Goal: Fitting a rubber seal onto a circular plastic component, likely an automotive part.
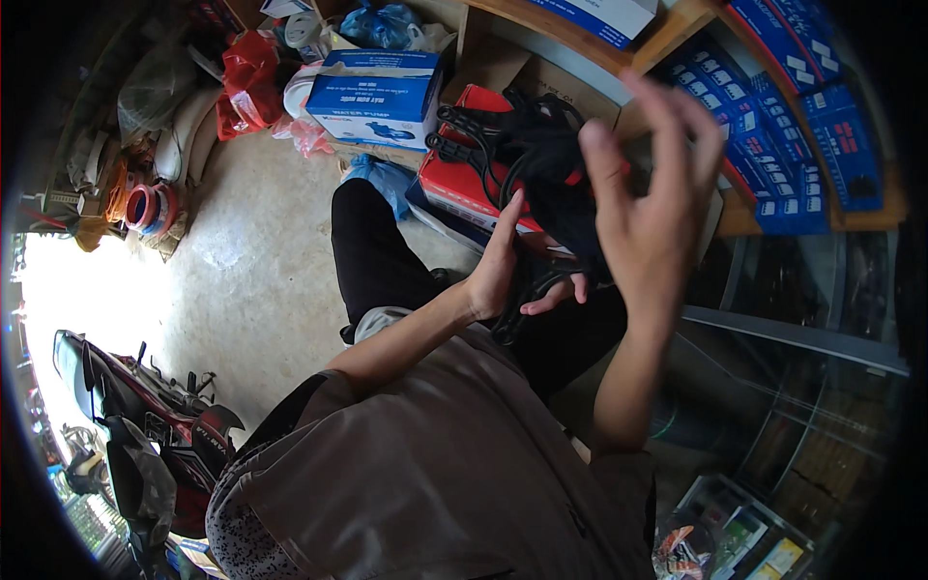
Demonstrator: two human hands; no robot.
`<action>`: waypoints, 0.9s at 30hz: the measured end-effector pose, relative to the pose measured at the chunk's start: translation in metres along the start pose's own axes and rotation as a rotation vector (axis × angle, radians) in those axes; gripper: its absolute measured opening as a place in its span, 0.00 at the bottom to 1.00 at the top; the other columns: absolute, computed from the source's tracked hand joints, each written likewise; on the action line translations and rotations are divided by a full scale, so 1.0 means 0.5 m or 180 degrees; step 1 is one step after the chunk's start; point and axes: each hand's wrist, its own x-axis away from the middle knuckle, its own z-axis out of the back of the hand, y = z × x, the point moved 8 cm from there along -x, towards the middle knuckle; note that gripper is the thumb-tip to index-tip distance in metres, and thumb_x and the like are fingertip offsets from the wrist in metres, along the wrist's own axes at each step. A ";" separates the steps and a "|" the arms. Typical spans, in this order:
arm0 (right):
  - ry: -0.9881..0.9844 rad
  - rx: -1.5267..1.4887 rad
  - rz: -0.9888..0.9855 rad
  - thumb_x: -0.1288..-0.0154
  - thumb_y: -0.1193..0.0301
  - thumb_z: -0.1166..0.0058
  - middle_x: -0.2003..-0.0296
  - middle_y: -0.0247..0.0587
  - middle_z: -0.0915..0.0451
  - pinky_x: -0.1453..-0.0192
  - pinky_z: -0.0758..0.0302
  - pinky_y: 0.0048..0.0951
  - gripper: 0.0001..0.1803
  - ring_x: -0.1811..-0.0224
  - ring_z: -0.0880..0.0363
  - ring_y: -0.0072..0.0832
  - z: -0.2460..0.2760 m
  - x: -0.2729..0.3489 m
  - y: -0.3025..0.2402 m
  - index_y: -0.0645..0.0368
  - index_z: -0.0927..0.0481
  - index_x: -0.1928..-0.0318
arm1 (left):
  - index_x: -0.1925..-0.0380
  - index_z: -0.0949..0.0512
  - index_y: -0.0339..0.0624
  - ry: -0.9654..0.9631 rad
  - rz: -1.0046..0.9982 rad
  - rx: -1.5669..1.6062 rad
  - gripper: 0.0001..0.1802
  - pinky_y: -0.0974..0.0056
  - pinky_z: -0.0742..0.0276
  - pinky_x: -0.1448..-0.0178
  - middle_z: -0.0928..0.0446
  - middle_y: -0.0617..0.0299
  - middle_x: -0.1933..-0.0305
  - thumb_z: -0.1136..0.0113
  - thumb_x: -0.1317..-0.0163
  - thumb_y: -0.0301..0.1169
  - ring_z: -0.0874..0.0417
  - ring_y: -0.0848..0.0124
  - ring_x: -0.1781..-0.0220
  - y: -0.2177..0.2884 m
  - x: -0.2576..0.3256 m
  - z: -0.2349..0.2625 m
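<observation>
A tangled bundle of black cords and straps lies over a red box and hangs down in front of me. My left hand is at the lower end of the bundle, its thumb pointing up and its fingers curled around the black strands. Part of that hand is hidden behind them. To the right, my right hand is raised with thumb and fingers apart and nothing visible between them. It covers part of the bundle's right side.
A blue and white water pump carton stands beyond my knee, next to a red plastic bag. Wooden shelves with blue packages rise at the right above a glass case. A motorbike stands at the left on the concrete floor.
</observation>
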 end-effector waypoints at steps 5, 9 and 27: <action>-0.0208 -0.2620 -0.2848 0.22 0.59 0.39 0.53 0.45 0.22 0.67 0.25 0.25 0.30 0.69 0.24 0.21 -0.061 0.273 0.143 0.63 0.30 0.29 | 0.43 0.26 0.23 0.0196 -0.0194 -0.0751 0.70 0.68 0.34 0.81 0.19 0.35 0.63 0.82 0.41 0.88 0.28 0.64 0.86 0.036 -0.031 -0.048; 0.0330 -0.2896 -0.3117 0.19 0.57 0.42 0.74 0.34 0.26 0.75 0.31 0.24 0.19 0.79 0.32 0.17 -0.058 0.356 0.171 0.64 0.22 0.53 | 0.42 0.28 0.23 0.0079 0.0018 -0.1269 0.72 0.68 0.34 0.80 0.19 0.35 0.64 0.84 0.44 0.89 0.28 0.65 0.85 0.023 -0.039 -0.060; 0.2878 -0.1597 -0.3176 0.16 0.44 0.56 0.76 0.27 0.30 0.66 0.34 0.29 0.34 0.75 0.36 0.21 0.146 0.285 0.207 0.63 0.26 0.70 | 0.48 0.27 0.37 0.0757 -0.0642 -0.1175 0.24 0.70 0.26 0.84 0.16 0.50 0.62 0.61 0.15 0.49 0.19 0.70 0.83 0.066 -0.023 -0.026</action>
